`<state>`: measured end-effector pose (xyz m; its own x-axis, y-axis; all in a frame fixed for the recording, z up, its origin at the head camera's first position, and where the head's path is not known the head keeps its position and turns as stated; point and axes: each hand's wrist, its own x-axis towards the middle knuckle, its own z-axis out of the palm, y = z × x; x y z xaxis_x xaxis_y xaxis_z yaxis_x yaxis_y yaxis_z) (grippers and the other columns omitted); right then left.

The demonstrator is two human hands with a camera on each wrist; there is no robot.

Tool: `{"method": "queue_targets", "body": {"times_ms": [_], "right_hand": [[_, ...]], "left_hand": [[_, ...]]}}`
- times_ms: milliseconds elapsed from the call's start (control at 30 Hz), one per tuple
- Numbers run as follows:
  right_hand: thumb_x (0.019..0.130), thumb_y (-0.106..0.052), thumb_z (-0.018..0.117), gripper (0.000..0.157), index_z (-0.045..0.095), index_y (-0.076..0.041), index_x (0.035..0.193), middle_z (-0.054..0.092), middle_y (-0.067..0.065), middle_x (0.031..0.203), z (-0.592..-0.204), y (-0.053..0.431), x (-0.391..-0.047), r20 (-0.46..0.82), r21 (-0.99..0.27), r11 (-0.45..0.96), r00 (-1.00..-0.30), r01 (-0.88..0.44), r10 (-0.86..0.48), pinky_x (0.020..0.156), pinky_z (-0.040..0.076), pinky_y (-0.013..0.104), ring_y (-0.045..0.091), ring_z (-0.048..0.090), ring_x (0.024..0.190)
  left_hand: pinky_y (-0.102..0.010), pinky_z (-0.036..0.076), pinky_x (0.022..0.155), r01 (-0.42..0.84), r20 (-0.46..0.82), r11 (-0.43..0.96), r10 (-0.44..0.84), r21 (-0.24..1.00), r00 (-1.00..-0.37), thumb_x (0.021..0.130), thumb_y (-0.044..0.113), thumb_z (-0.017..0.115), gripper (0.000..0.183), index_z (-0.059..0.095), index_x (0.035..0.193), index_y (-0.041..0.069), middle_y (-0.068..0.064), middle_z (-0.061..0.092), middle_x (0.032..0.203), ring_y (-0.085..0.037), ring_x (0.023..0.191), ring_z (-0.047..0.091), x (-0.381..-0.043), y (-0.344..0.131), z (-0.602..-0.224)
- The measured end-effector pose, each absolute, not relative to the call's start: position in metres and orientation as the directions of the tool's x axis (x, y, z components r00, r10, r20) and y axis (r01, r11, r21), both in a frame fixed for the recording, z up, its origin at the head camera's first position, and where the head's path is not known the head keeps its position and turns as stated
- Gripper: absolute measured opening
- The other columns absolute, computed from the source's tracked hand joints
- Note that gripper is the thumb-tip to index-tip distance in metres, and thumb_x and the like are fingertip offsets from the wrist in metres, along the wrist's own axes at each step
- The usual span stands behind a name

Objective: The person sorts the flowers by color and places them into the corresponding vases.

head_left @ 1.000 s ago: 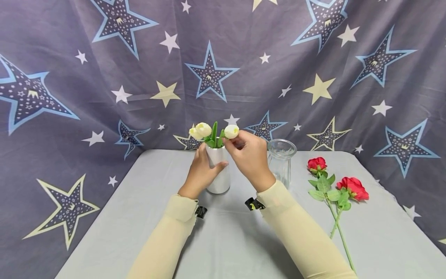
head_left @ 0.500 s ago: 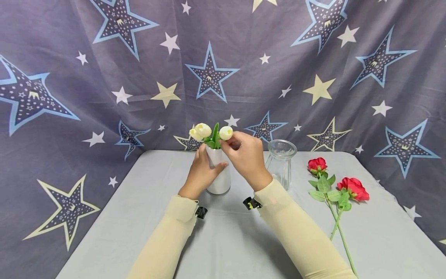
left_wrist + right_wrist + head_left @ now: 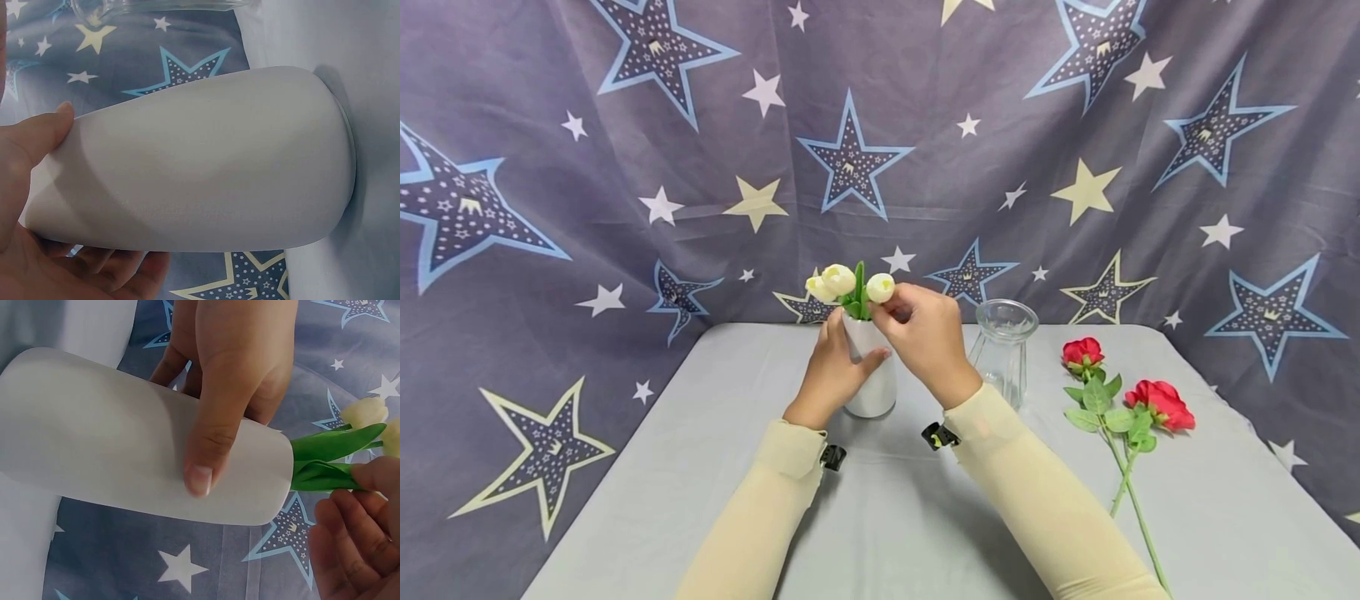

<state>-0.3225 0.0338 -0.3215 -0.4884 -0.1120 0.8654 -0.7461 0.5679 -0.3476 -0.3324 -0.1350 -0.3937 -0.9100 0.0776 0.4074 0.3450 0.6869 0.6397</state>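
Note:
A white vase (image 3: 872, 383) stands upright on the table, its upper part gripped by my left hand (image 3: 832, 375). In the left wrist view the thumb and curled fingers wrap the vase (image 3: 200, 162) near its mouth. White tulips (image 3: 838, 279) with green leaves rise from the opening. My right hand (image 3: 928, 333) pinches the right-hand tulip (image 3: 880, 287) just below its bloom, close over the rim. In the right wrist view the thumb and forefinger of that hand (image 3: 362, 531) meet at a green leaf (image 3: 322, 475).
Right of the vase stands a clear glass jar (image 3: 1006, 350), partly hidden by my right hand. Two red roses, one bloom (image 3: 1159, 404) nearer than the other, lie with crossed stems on the table (image 3: 700, 500) farther right. A star-patterned cloth (image 3: 970, 50) hangs behind.
My right hand has moved a little left with the tulip, bringing its bloom nearer the other tulips. The left hand and vase have stayed in place.

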Motion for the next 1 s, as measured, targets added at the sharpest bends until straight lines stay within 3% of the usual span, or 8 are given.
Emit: {"method": "queue_targets", "body": {"times_ms": [1000], "right_hand": [[0.089,-0.022,0.081,0.009,0.077,-0.018,0.082,0.076,-0.007,0.076,-0.332,0.031,-0.331,0.819,-0.389,0.622,-0.565,-0.679,-0.105,0.061,0.052,0.029,0.007,0.065,0.064]], "left_hand": [[-0.056,0.046,0.107,0.373,0.438,0.666,0.077,0.646,-0.896,0.09,0.046,0.079,0.101,0.018,0.162,0.009,-0.02,0.038,0.153,-0.038,0.133,0.05,-0.335,-0.136,-0.394]]}}
